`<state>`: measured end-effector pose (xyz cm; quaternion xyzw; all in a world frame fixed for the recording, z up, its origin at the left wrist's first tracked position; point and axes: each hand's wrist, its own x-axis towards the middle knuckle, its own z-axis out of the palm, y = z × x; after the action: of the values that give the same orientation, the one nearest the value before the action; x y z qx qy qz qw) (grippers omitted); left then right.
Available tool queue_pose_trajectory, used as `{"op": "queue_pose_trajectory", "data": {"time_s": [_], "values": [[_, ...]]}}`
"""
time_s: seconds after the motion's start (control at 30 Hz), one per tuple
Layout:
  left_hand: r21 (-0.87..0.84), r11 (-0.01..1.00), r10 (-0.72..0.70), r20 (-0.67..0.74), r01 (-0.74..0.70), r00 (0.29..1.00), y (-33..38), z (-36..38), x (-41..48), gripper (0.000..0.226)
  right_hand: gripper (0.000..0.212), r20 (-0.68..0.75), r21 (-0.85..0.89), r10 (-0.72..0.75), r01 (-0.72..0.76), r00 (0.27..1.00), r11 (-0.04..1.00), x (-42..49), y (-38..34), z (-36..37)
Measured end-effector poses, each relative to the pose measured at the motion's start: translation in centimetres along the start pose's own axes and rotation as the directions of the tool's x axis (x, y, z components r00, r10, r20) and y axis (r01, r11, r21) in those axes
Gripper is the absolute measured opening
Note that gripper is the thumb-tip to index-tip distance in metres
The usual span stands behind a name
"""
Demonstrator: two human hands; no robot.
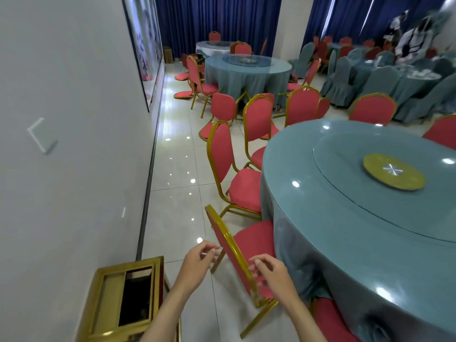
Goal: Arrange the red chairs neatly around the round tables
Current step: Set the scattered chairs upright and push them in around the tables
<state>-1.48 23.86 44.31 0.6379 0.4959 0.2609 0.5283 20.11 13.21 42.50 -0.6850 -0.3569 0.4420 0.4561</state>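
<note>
Both hands, left and right, hover with fingers loosely curled, gripping nothing, either side of a red chair beside the round desk.

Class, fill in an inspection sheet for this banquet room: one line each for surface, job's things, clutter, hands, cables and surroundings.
Surface: glossy pale floor tiles; nearest round table has a teal cloth, a glass turntable and a gold centre disc.
Job's things: nearest red chair stands with its seat against the cloth; next red chair is angled beside it; farther chairs are scattered between tables.
Clutter: red seat cushions lie on the floor by the far table.
Hands: left hand and right hand are open, either side of the nearest chair's back, gripping nothing.
Cables: nothing seen.
Surroundings: white wall, blue curtains, gold-topped bin, people at back right.
</note>
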Motion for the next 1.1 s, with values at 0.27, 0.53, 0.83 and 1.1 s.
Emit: {"op": "queue_pose_trajectory", "data": {"time_s": [0.27,0.53,0.83,1.1], "values": [[0.093,0.995,0.025,0.079,-0.032,0.997,3.3,-0.5,13.5,0.02,0.021,-0.083,0.115,0.103,-0.093,0.991,0.989,9.1,-1.3,-0.6],[0.113,0.992,0.039,0.2,-0.063,0.979,4.1,-0.1,22.0,0.018,0.021,-0.211,0.101,0.127,-0.108,0.969,0.989,14.1,-2.3,-2.9],[0.188,0.978,0.017,0.369,-0.093,0.929,1.8,-0.2,26.6,0.021,0.017,-0.258,0.1,0.338,-0.323,0.905,0.941,13.4,0.7,-1.5],[0.301,0.931,0.074,0.396,-0.205,0.915,-2.3,0.7,26.9,0.021,0.025,-0.211,-0.068,0.516,-0.539,0.83,0.839,10.2,3.6,5.8]]}}
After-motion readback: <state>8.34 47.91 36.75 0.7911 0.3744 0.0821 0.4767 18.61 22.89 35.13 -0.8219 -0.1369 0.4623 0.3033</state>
